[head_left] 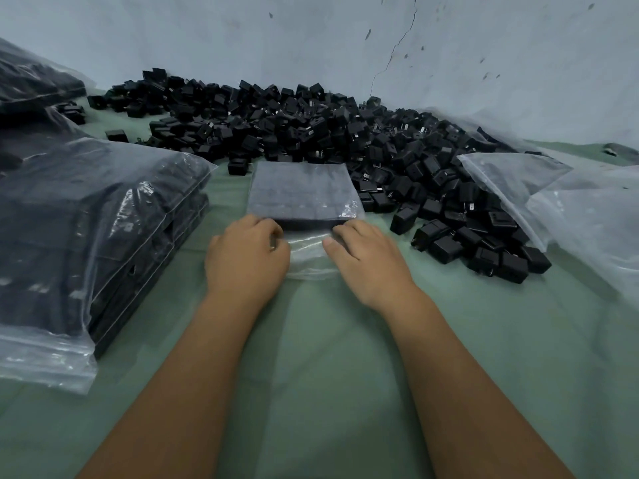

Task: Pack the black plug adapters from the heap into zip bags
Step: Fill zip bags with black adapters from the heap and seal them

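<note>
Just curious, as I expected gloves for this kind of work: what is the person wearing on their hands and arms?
Nothing that shows. The left hand and right hand are bare, with no gloves, rings or watch visible. Both forearms are uncovered up to the frame's edge, so no sleeves show. The fingers are slightly blurred.

Green cloth [328, 357] spread over the surface, pale wall [311, 39] behind — cracked, scuffed

A pale blue-grey wall [311, 36] fills the far side, its paint scuffed with small dark marks. A thin crack [394, 46] runs down it right of centre, from the top edge toward the base. A green cloth [328, 357] covers the tabletop from the near edge to the wall, softly creased. The light is dim, cool and even.
</note>
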Tool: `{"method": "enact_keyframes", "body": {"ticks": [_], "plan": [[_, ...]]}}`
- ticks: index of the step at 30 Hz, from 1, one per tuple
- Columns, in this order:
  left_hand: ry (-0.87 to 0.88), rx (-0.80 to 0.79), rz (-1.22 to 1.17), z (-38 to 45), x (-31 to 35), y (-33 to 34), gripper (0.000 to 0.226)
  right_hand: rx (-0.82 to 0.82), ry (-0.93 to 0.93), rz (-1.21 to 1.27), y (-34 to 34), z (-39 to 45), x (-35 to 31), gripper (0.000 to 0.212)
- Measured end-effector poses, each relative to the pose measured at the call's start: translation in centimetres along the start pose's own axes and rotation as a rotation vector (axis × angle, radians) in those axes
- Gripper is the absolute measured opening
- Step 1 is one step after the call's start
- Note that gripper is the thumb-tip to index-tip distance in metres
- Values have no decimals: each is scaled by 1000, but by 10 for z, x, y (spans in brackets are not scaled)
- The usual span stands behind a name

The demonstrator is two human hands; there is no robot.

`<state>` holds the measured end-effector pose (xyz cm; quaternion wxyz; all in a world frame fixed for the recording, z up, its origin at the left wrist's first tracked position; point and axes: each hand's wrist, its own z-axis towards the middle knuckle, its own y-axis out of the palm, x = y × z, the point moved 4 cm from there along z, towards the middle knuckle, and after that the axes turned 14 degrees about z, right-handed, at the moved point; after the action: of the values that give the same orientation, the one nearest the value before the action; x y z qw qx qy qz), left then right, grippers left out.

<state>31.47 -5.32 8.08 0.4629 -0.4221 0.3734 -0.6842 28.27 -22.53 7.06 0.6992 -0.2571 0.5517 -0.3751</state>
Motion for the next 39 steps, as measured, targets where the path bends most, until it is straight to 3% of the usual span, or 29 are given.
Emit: {"method": "enact_keyframes", "body": {"ticks": [4,7,9,12,14,16,19,25,27,29,32,35,39], "plan": [[70,-80,36,-1,4,7,43,-153,115,-108,11,4,12,63],[78,-97,74,-3,5,8,44,-174,131,-106,12,4,12,62],[60,-75,76,-3,5,4,38,-58,74,-65,4,1,6,56],[20,-34,78,-1,3,-1,31,372,-11,-37,-25,-9,2,35],[11,-35,87,-1,3,-2,29,627,60,-129,-44,-17,11,27],[13,-49,93,-2,4,-1,28,677,256,-183,-57,-23,29,34],[19,-63,90,-2,5,0,25,509,465,-206,-58,-25,51,48],[20,-79,75,-5,4,1,26,518,204,-224,-52,-14,40,40],[33,-33,36,-6,4,-2,26,538,102,-54,-51,-13,36,39],[77,33,-68,-7,7,-7,26,568,46,294,-48,-13,32,43],[191,2,-197,-10,14,-9,29,619,17,594,-45,-12,24,52],[257,-61,-169,-12,17,-5,33,670,-42,741,-46,-13,14,47],[206,-62,-214,-8,13,-1,12,696,-104,670,-42,-19,-10,40]]}}
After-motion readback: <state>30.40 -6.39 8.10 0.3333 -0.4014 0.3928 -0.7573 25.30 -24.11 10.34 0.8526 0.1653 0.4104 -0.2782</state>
